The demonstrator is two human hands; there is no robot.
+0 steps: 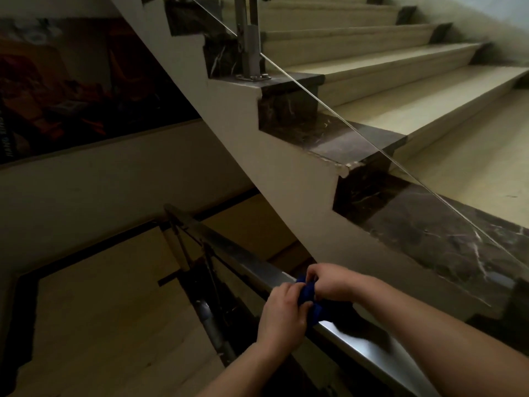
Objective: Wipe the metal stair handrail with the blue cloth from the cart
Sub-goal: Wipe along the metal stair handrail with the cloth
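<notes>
The metal stair handrail (229,249) runs from the lower right up toward the middle left, dark and shiny. A blue cloth (307,296) is bunched on top of the rail. My left hand (282,313) grips the cloth from the near side of the rail. My right hand (329,282) pinches the cloth from the far side, fingers curled over it. Most of the cloth is hidden between the two hands. The cart is out of view.
Beige stairs (429,110) with dark marble edging (357,138) climb at the upper right behind a glass panel and a steel post (249,38). Below the rail, a lower landing floor (100,325) and rail supports (209,319) show. A dark poster hangs at upper left.
</notes>
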